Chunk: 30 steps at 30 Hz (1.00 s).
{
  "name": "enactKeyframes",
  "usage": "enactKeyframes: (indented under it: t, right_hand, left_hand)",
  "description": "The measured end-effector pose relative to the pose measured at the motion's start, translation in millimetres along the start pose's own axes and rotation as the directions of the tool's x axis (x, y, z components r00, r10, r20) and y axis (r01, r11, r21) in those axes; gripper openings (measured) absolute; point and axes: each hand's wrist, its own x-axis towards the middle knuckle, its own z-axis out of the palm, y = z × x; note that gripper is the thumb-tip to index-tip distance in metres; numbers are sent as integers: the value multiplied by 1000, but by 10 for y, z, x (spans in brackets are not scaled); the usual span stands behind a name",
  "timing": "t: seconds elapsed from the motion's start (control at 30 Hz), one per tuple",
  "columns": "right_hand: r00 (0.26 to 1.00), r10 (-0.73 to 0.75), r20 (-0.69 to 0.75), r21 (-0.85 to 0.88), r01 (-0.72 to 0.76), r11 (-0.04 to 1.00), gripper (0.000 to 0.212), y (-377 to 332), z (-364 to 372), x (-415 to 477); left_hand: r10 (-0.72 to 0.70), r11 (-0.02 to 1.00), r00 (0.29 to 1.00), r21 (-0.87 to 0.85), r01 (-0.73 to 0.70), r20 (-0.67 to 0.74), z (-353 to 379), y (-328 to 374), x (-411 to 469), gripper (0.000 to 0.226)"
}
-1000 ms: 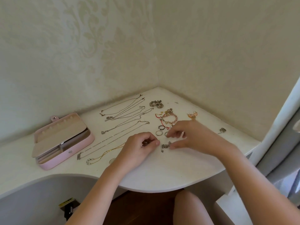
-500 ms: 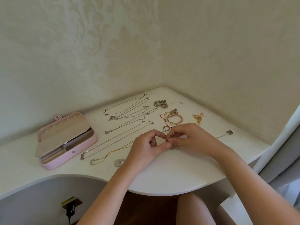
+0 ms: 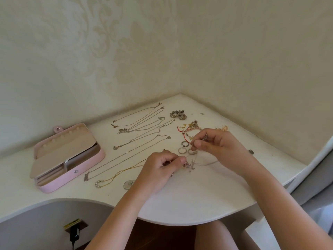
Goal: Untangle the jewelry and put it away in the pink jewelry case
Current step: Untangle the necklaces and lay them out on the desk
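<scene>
The tangled chain (image 3: 190, 164) sits just above the white desk (image 3: 180, 201), near its front edge, strung between the person's two hands. The left hand (image 3: 161, 167) is low, knuckles up and fingers curled in, with thumb and forefinger pinching the knotted end with its small charms. The right hand (image 3: 218, 145) is held a little higher and further back, wrist bent. Its thumb and forefinger are nipped on a fine strand that drops toward the knot, while a slack loop trails under the palm. Both forearms reach in from the near side and angle toward each other.

Just beyond the fingers lie two pale rings (image 3: 181, 150), a dark ring (image 3: 185, 143) and a red cord bracelet (image 3: 181, 131). To the left, several necklaces (image 3: 140, 127) are stretched out in rows. The pink jewelry case (image 3: 84, 166) stands open well apart at the left end.
</scene>
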Motion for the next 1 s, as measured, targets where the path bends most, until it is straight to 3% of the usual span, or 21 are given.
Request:
enactKeyframes:
  t: [0.13, 0.2, 0.37, 0.53, 0.73, 0.9, 1.0]
  right_hand:
    - [1000, -5, -19, 130, 7, 991, 15, -45, -12, -5]
    - [1000, -8, -24, 125, 11, 992, 12, -60, -10, -8]
    - [1000, 11, 3, 68, -11, 998, 7, -52, 25, -8]
    - [998, 5, 64, 162, -15, 987, 18, -50, 48, -25]
    - [991, -13, 131, 215, -15, 976, 19, -74, 6, -47]
    - [976, 3, 216, 153, -37, 988, 17, -74, -6, -66]
    - [981, 10, 195, 153, -41, 987, 14, -58, -23, -66]
  left_hand:
    - [61, 998, 997, -20, -62, -41, 6, 16, -3, 22]
    - [40, 996, 998, -84, -43, -37, 9, 37, -9, 13]
    - [45, 992, 998, -122, -39, 40, 13, 101, -38, 14]
    - [62, 998, 997, -23, -61, 38, 31, 150, -52, 8]
    - [25, 992, 999, -121, -21, 33, 16, 178, -32, 13]
    - [44, 999, 995, -10, -44, 87, -20, 205, -22, 5]
    - [91, 992, 994, 85, -96, 58, -31, 157, -17, 10]
